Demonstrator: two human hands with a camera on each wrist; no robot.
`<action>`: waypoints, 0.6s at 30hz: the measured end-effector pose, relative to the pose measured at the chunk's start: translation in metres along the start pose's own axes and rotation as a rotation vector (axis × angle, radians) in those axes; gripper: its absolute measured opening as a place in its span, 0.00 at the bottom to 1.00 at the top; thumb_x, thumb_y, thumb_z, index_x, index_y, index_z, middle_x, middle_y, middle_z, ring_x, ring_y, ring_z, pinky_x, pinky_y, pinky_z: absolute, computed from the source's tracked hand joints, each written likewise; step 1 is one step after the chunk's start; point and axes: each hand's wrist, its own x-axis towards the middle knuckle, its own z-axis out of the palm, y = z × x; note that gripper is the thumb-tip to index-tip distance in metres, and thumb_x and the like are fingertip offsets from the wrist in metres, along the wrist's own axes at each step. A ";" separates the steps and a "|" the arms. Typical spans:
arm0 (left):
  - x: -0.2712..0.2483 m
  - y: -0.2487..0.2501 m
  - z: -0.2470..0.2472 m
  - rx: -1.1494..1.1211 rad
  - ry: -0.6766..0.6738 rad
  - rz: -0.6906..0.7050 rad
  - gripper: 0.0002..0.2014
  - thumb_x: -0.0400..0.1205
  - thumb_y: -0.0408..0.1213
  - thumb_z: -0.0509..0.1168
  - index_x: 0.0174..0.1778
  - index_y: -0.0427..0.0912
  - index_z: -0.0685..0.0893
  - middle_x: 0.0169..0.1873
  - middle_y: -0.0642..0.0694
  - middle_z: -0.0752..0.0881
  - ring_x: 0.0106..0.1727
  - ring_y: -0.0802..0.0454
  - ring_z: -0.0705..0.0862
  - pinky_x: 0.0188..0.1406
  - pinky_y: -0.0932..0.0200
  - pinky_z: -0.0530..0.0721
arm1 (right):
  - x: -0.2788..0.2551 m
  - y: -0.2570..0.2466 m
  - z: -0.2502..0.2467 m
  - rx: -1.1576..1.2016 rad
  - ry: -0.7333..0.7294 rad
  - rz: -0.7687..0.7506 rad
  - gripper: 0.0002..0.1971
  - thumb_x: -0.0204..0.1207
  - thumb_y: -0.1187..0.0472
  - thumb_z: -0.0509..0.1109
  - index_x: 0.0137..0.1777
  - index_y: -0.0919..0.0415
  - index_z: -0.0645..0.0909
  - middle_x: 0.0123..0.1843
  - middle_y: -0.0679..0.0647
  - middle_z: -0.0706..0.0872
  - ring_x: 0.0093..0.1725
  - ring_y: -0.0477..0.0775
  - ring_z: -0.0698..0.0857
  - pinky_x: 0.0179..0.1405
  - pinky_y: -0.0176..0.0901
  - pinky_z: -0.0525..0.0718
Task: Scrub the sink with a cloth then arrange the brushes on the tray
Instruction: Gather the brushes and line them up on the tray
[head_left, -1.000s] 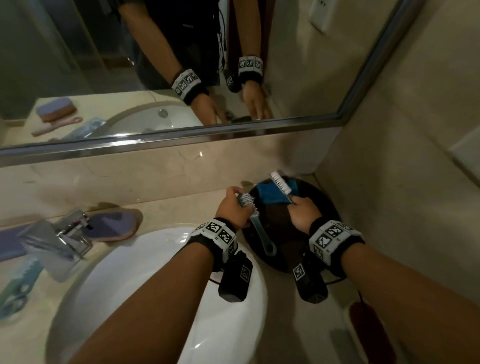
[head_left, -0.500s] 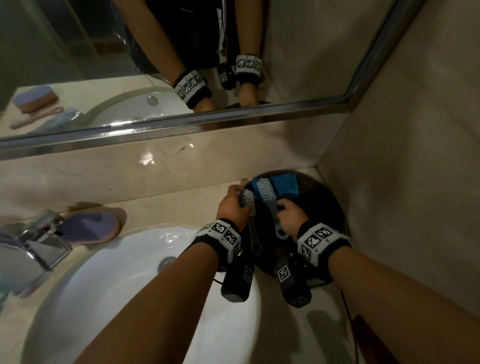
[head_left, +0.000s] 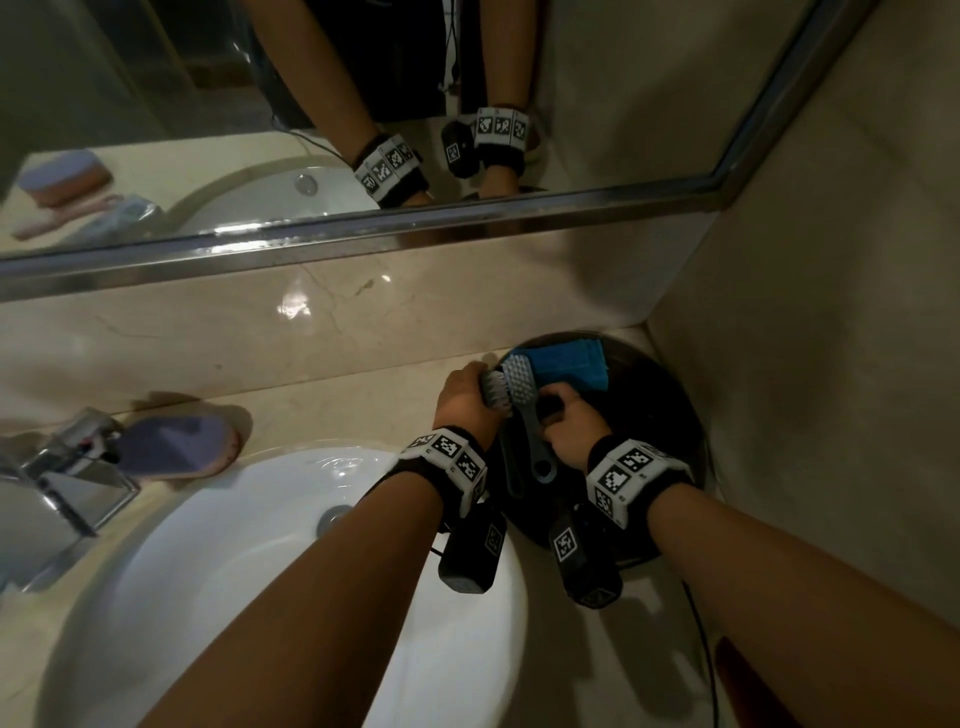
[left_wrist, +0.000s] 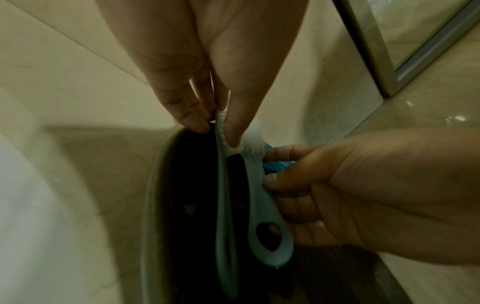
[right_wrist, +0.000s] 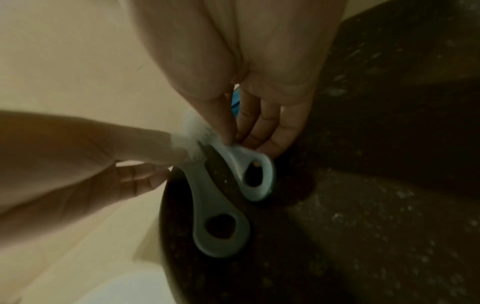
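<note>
hands both over the dark round tray (head_left: 670, 410) in the counter corner. left hand (head_left: 462, 397) pinches the head of the left brush (left_wrist: 224, 185) between thumb and fingers, handle trailing back toward the wrist. right hand (head_left: 569, 428) curls thumb and fingers round the neck of the right brush (head_left: 530, 415), bristles up, loop handle end pointing back. brushes lie side by side, nearly parallel, just apart. blue cloth (head_left: 569, 369) sits folded on the tray just beyond the fingertips. white sink (head_left: 270, 561) behind the left wrist. purple sponge (head_left: 171, 447) well to the left.
</note>
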 end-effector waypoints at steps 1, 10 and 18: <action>0.001 0.000 0.000 0.031 -0.010 0.000 0.28 0.77 0.35 0.69 0.74 0.38 0.71 0.67 0.37 0.78 0.65 0.38 0.80 0.68 0.48 0.78 | 0.001 0.000 0.002 -0.020 0.004 -0.011 0.25 0.76 0.75 0.59 0.71 0.56 0.69 0.60 0.65 0.82 0.61 0.65 0.81 0.64 0.57 0.80; 0.000 -0.010 -0.002 0.137 -0.048 0.027 0.31 0.77 0.32 0.68 0.76 0.39 0.68 0.72 0.38 0.68 0.71 0.38 0.73 0.74 0.49 0.71 | -0.004 0.003 0.003 -0.045 0.032 -0.088 0.30 0.76 0.73 0.62 0.76 0.50 0.65 0.66 0.63 0.80 0.66 0.65 0.79 0.68 0.55 0.78; -0.003 -0.009 -0.008 0.217 -0.051 0.060 0.29 0.79 0.34 0.65 0.78 0.40 0.66 0.75 0.38 0.68 0.75 0.42 0.68 0.74 0.57 0.64 | -0.006 0.001 0.003 -0.119 0.041 -0.086 0.29 0.75 0.70 0.65 0.75 0.51 0.68 0.67 0.63 0.81 0.65 0.65 0.80 0.67 0.54 0.80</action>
